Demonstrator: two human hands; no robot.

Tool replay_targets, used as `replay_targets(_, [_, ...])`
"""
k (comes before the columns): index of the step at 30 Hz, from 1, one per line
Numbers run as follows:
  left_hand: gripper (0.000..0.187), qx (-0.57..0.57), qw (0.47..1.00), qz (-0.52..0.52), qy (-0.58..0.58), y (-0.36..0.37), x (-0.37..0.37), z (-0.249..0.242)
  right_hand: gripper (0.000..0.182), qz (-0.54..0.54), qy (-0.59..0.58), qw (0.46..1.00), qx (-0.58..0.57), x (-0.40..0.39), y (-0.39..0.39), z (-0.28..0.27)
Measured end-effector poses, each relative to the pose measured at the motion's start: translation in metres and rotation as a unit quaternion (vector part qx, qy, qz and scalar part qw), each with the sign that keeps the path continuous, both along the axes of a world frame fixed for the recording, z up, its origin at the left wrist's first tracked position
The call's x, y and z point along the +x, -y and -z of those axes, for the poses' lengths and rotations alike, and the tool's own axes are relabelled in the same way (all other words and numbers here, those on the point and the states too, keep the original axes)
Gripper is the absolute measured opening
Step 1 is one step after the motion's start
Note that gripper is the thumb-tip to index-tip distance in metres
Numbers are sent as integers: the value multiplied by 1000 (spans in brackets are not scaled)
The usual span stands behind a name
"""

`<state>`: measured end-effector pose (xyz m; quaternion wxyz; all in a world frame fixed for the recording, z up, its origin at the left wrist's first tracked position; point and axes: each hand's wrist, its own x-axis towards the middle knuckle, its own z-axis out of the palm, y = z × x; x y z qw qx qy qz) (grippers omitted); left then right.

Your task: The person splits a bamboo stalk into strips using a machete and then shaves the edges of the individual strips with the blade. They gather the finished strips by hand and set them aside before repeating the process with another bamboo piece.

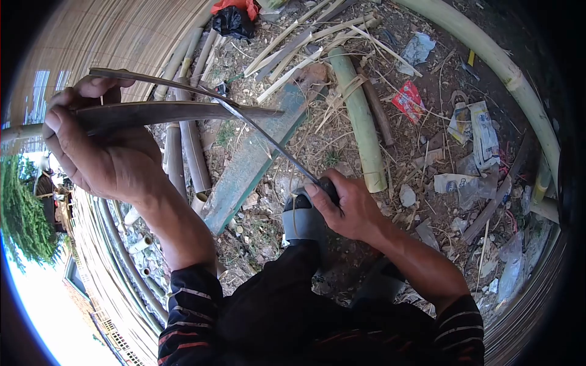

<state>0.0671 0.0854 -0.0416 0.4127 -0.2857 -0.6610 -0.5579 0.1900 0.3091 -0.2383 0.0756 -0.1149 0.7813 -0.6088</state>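
My left hand (113, 152) is raised at the left with its fingers wrapped round a dark bamboo strip (189, 111), which reaches right to a narrow tip. Above it a thinner strip (152, 79) slants away from the same fingers, with a gap between the two. My right hand (351, 207) is closed on the black handle of a knife (281, 149). Its long thin blade, seen nearly edge-on, runs up and left and overlaps the strips near where they come together. The handle is partly hidden by my fingers.
A green-painted board (253, 165) lies on the littered ground beyond my shoe (299, 219). A thick green bamboo length (359, 119) rests right of it, near split strips (293, 58). A long bamboo pole (482, 46) curves along the right. Plastic wrappers (482, 134) lie there too.
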Motion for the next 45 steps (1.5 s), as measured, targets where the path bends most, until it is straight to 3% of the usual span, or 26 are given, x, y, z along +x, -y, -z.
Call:
replay_targets(2, [32, -47, 997, 32, -57, 0, -4, 3, 46, -7, 27, 999, -20, -1, 0, -14])
replay_targets(3, [30, -24, 994, -72, -76, -16, -1, 4, 47, -14, 53, 998, -40, -2, 0, -22])
replay_targets(6, [31, -25, 995, -39, -87, -7, -8, 3, 48, 17, 37, 999, -28, 5, 10, -45])
replay_targets(8, [27, -9, 990, -94, -102, -9, -12, 6, 48, 15, 15, 1000, -1, 0, 16, -59])
replay_targets(11, [21, 43, 987, -138, -74, -19, 5, 10, 41, 24, -133, 990, -45, -20, 36, -72])
replay_targets(13, [17, 65, 989, -97, -88, -20, 10, 13, 46, 52, -230, 970, -62, -39, 59, -46])
replay_targets(14, [14, 56, 991, -66, -106, -14, 9, 11, 49, 44, -170, 984, 1, -54, 63, -14])
replay_targets(15, [13, 38, 983, -130, -123, -9, 5, 10, 54, 41, -39, 993, 105, -76, 66, 29])
replay_targets(16, [13, 38, 984, -129, -119, -1, 6, 7, 57, 39, 3, 988, 150, -84, 64, 59])
replay_targets(17, [16, 14, 988, -109, -110, 1, 3, 3, 60, 47, 7, 986, 160, -87, 66, 55])
replay_targets(21, [21, 57, 973, -189, -123, 6, -18, 4, 65, 51, 41, 990, 121, -102, 70, 65])
replay_targets(23, [21, 62, 970, -200, -122, 13, -20, 0, 65, -79, 258, 961, -61, -112, 62, 66])
replay_targets(24, [21, 71, 972, -186, -124, 14, -24, 0, 65, -76, 256, 962, -61, -111, 62, 63])
replay_targets(27, [21, 72, 974, -174, -129, 10, -29, 0, 59, 58, 26, 994, 88, -91, 71, 38])
replay_targets(28, [21, 62, 973, -181, -129, 8, -30, 0, 59, 58, 32, 994, 87, -86, 72, 29])
replay_targets(30, [23, 84, 968, -197, -128, 4, -32, -1, 55, 94, -133, 986, -34, -79, 78, 20])
replay_targets(31, [23, 82, 969, -192, -129, 7, -33, -2, 51, 95, -180, 978, -40, -81, 80, 42])
replay_targets(32, [23, 82, 970, -186, -130, 10, -34, -3, 64, 60, -55, 996, 34, -80, 82, 80])
replay_targets(34, [24, 98, 967, -196, -133, 19, -40, -7, 71, 41, 164, 969, 180, -81, 70, 144])
replay_targets(37, [24, 111, 975, -162, -108, 31, -44, -7, 73, 2, 199, 964, 179, -96, 60, 91])
replay_targets(39, [22, 112, 973, -176, -100, 19, -46, -8, 72, 44, 187, 965, 175, -80, 63, 86])
replay_targets(40, [21, 107, 967, -208, -100, 18, -43, -8, 72, 69, 166, 969, 171, -77, 67, 85])
replay_targets(42, [16, 70, 978, -164, -107, 26, -40, -7, 71, 49, 187, 974, 121, -75, 70, 95])
replay_targets(44, [12, 77, 993, -25, -89, 28, -41, -12, 71, 29, 235, 971, 34, -75, 65, 114])
replay_targets(45, [15, 61, 990, -93, -86, 27, -43, -15, 69, 23, 226, 974, 15, -80, 67, 121])
